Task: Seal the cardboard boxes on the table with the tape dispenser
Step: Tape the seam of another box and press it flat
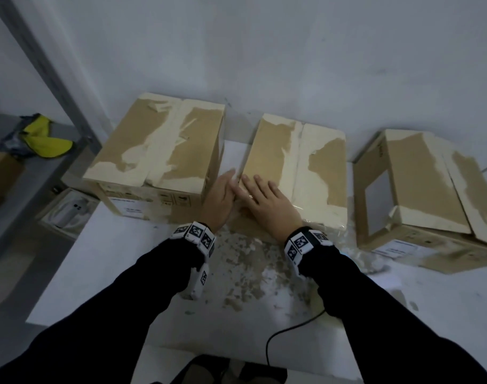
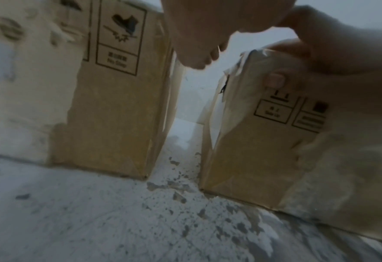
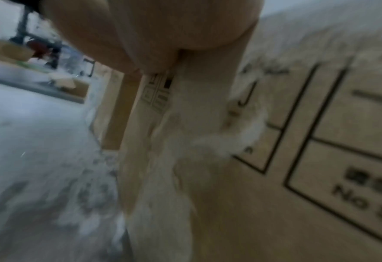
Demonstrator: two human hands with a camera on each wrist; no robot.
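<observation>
Three brown cardboard boxes with torn, whitish tops stand in a row on the white table point(image 1: 112, 259): the left box point(image 1: 159, 139), the middle box point(image 1: 320, 162) and the right box point(image 1: 419, 184). My right hand point(image 1: 264, 198) lies flat on the near left corner of the middle box's top, fingers straight. In the left wrist view its thumb point(image 2: 275, 81) presses the front face of the middle box point(image 2: 253, 150). My left hand point(image 1: 222, 192) reaches into the gap beside that box, with its straight fingers against the box's left edge. No tape dispenser is in view.
The tabletop in front of the boxes is scuffed and flaked. A black cable point(image 1: 292, 328) runs off its near edge. At the left is a grey metal shelf point(image 1: 28, 176) with a yellow item point(image 1: 42, 137) and a clear package point(image 1: 67, 209). A wall rises close behind the boxes.
</observation>
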